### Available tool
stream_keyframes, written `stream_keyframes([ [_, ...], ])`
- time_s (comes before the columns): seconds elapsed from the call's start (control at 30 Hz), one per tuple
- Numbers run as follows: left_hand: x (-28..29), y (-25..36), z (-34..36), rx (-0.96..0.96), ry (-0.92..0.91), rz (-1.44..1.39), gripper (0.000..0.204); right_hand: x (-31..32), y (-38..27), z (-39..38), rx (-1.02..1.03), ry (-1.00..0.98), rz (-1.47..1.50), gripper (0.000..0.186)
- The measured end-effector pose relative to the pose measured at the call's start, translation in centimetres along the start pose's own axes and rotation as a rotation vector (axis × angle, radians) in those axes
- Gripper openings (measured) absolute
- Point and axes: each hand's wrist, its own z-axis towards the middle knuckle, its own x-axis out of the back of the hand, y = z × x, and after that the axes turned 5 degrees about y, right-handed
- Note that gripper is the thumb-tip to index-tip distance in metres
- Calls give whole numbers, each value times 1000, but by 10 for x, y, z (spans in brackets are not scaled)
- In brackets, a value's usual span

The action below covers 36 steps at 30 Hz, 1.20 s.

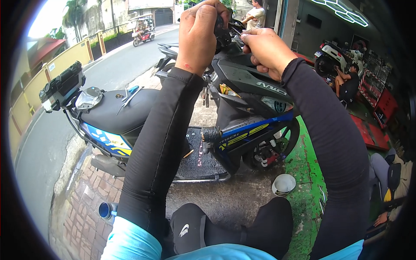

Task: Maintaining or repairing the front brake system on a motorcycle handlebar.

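My left hand (pixel 199 37), raised at the top centre, grips a black part (pixel 222 34) by the scooter's handlebar, mostly hidden behind it. My right hand (pixel 266 52), just to its right, is closed with thumb and index finger on a thin item too small to name. Below both hands is the scooter's dark front fairing (pixel 247 78) with blue and yellow trim. On its black seat (pixel 121 112) lie a silver plate (pixel 89 99), a blue-handled tool (pixel 132 90) and wrenches (pixel 130 99). A black floorboard (pixel 199 160) is lower down.
A white bucket (pixel 284 185) and blue container (pixel 105 210) stand low. A standing person (pixel 253 17) is behind; another sits (pixel 346 82) in the shop by a white scooter (pixel 325 58); a third (pixel 390 173) is at right. A three-wheeler (pixel 143 32) is on the road.
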Motion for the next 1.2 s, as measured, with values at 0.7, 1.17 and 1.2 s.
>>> stream_keyframes([
  [0.7,-12,-9,-1,-140,102,-37,23,6,13,22,387,207,-446,30],
  [1.17,-7,-11,-3,-9,111,-94,16,5,18,15,534,246,-608,34],
  [1.2,-7,-11,-2,-1,83,-80,16,6,17,17,522,229,-611,34],
])
